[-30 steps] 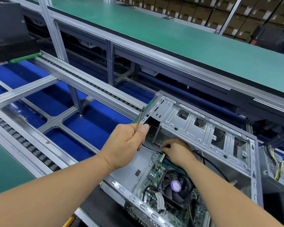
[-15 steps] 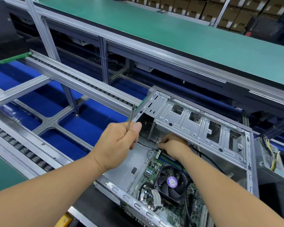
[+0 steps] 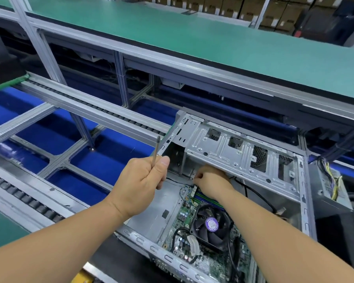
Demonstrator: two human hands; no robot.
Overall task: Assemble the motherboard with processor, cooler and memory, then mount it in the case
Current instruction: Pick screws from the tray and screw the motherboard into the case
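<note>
Setting: green-topped bench (image 3: 223, 48) runs across the far side, with roller rails (image 3: 102, 111) over blue panels on the left; cardboard boxes (image 3: 233, 5) stack at the far edge.
Left hand (image 3: 139, 184): fist closed round a screwdriver (image 3: 156, 148), shaft tip-up and clear of the work, likely parked there while the other hand places something.
Right hand (image 3: 211, 180): fingers curled and pinching at the far corner of the board under the drive cage (image 3: 233, 152); what it pinches is too small to tell, perhaps a screw.
Motherboard (image 3: 187, 213): lying inside the open case (image 3: 303, 201), near right.
Cooler (image 3: 212, 225): fan on the board, memory sticks (image 3: 204, 198) just beyond.
Stage: judged to be fastening the board.
Power supply (image 3: 329, 186): beside the case, far right.
</note>
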